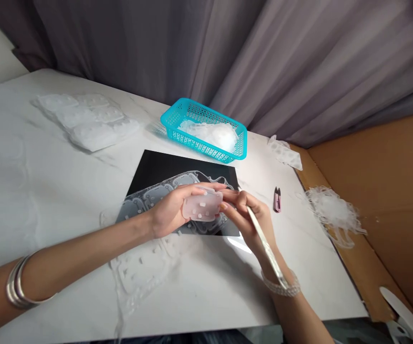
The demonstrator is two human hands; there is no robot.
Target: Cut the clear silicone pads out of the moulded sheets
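Note:
My left hand [172, 210] is curled around a small translucent silicone piece [202, 205] with little raised pegs, held above a black sheet [163, 169]. My right hand [247, 215] pinches a long thin white tool [263, 239] that runs back along my wrist, its fingertips touching the piece's right edge. A clear moulded silicone strip [145, 198] with several pad shapes lies across the black sheet and trails down over the table toward me.
A turquoise basket [177, 129] holding clear pieces stands behind the sheet. A stack of clear moulded sheets [88, 119] lies far left. Small pink snips [277, 199] and a heap of trimmed scraps [330, 210] lie right, beside brown cardboard [388, 191]. Grey curtain behind.

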